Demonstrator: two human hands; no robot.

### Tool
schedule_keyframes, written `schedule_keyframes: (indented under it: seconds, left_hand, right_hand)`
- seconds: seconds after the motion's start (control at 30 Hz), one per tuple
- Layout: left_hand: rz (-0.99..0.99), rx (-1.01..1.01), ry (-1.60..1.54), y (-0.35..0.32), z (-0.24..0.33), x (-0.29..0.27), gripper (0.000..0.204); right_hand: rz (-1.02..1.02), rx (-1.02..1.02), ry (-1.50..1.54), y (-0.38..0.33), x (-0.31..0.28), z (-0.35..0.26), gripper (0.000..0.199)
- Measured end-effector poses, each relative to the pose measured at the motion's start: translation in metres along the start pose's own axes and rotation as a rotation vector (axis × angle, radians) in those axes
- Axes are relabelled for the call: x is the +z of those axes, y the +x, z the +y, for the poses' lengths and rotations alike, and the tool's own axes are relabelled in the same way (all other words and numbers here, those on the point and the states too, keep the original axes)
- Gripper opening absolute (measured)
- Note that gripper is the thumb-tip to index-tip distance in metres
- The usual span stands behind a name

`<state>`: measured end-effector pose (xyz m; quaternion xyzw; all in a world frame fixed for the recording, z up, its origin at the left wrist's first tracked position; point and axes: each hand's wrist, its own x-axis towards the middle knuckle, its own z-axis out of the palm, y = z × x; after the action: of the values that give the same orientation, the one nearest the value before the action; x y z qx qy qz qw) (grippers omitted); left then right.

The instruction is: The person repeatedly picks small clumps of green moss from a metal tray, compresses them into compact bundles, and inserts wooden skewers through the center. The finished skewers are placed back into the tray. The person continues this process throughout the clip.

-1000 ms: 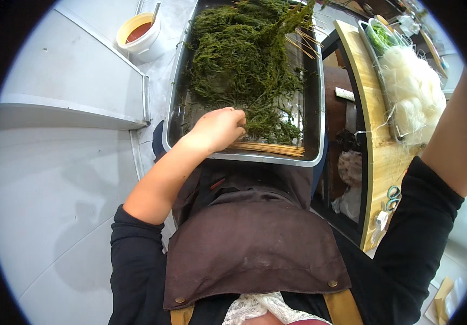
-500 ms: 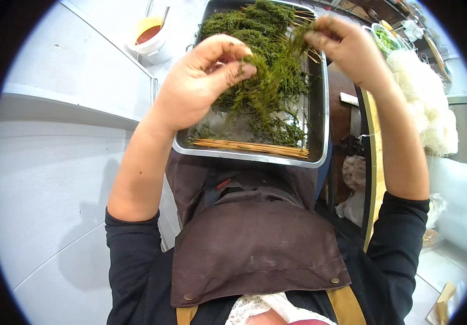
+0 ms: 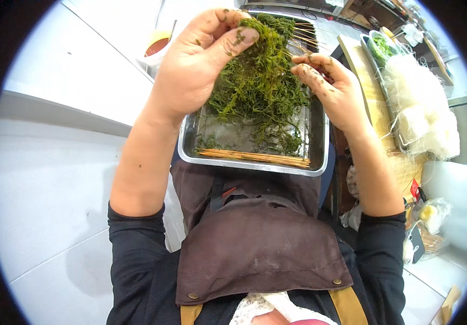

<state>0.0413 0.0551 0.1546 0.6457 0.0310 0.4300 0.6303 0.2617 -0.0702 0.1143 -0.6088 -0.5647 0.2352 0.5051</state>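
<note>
My left hand (image 3: 193, 67) is closed in a pinch on a clump of stringy green seaweed (image 3: 271, 40), lifted at the far left of a metal tray (image 3: 320, 171). Wet green scraps stick to its thumb and fingers. At the tray's right side, my right hand (image 3: 333, 89) pinches the end of a thin bamboo stick that runs toward the clump. More seaweed (image 3: 255, 103) is heaped in the tray under both hands. Several bamboo sticks (image 3: 255, 157) lie side by side along the near edge. Other stick ends (image 3: 305, 37) poke out of the heap at the far right.
The tray rests over my lap, above a brown apron (image 3: 260, 249). Beyond the left hand stands a white tub (image 3: 155, 51) with reddish liquid. On the right, a wooden board (image 3: 371, 81) bears a tray of white stringy bundles (image 3: 420, 103) and chopped greens (image 3: 380, 50).
My left hand has moved farther away, still pinching seaweed. The right hand has come nearer and inward, from loose seaweed at the far right to a stick end.
</note>
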Motion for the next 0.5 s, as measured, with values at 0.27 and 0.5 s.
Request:
schedule_keyframes:
  seconds: [0.27,0.5]
  left_hand:
    - [0.051,0.065,0.392,-0.008,-0.034,0.009,0.018]
    - [0.073,0.256,0.911,-0.019,-0.043,-0.007,0.017]
  right_hand:
    - [0.111,-0.047,0.570,-0.012,0.055,-0.018,0.023]
    - [0.130,0.017,0.558,-0.011,0.050,-0.012,0.016]
